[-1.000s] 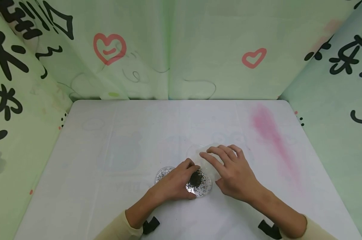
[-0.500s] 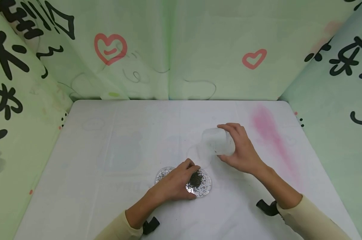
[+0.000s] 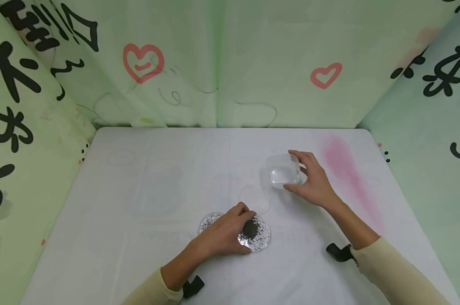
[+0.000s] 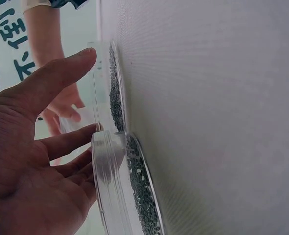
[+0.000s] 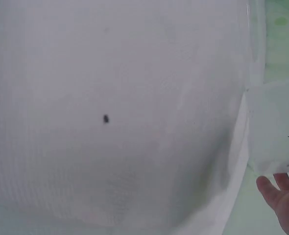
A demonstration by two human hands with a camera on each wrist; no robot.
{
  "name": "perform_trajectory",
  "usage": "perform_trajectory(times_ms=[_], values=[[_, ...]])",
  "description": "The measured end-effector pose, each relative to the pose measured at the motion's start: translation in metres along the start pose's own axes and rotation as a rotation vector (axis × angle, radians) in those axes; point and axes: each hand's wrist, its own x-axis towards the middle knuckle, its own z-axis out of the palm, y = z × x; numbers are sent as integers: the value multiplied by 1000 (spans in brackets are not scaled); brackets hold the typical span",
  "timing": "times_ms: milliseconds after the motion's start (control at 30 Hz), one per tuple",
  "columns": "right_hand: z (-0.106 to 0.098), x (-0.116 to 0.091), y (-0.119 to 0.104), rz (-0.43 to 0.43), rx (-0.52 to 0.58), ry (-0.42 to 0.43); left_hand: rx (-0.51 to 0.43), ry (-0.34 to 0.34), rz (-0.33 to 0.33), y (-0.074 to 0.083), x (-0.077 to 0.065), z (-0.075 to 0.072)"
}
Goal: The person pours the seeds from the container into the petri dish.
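Note:
My left hand (image 3: 220,233) holds a clear round petri dish (image 3: 262,239) by its rim, thumb and index finger on opposite sides. Dark grains are heaped in this dish and scattered over its bottom. Just left, partly behind that hand, lies a second petri dish (image 3: 207,221) with similar dark bits; the left wrist view shows the dishes side by side. Farther right, my right hand (image 3: 315,180) grips a clear plastic cup (image 3: 283,171). A few dark specks cling to the cup in the right wrist view. Whether its base touches the table cannot be told.
A clear, thin round lid or dish (image 3: 254,199) lies behind the held petri dish, near the cup. The white table cover (image 3: 169,169) has a pink stain (image 3: 340,165) at right. Green curtains (image 3: 260,55) with drawings surround the table on three sides.
My right hand has gone from beside the dish to the back right, now gripping the cup. The cup's tilt differs from half a second ago. My left hand keeps its place on the dish.

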Motion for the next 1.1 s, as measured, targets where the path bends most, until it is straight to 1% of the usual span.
perform_trajectory(times_ms=[100,200,267,333,433,533,633,733,900,1000,1100], values=[[-2,0,6,81,40,-29,-2,0,0,0,0,0],[-4,1,11,144,50,-72,0,1,-1,0,0,0],[-6,1,15,167,48,-96,3,1,-1,0,0,0],[-6,0,17,169,48,-109,3,0,-2,0,0,1],[-7,-1,20,140,50,-113,5,1,1,0,0,1],[-8,-1,20,98,20,-113,10,4,2,0,0,1],[-9,-1,18,82,-16,-96,13,8,2,-1,-1,1],[-11,0,13,59,-42,-58,12,10,5,-1,0,1],[-12,1,-2,-41,-21,0,14,4,-2,-1,0,1],[-10,2,-15,-96,1,5,17,-2,-9,0,1,0],[-5,3,-26,-141,11,-8,15,-2,-6,0,1,1]])
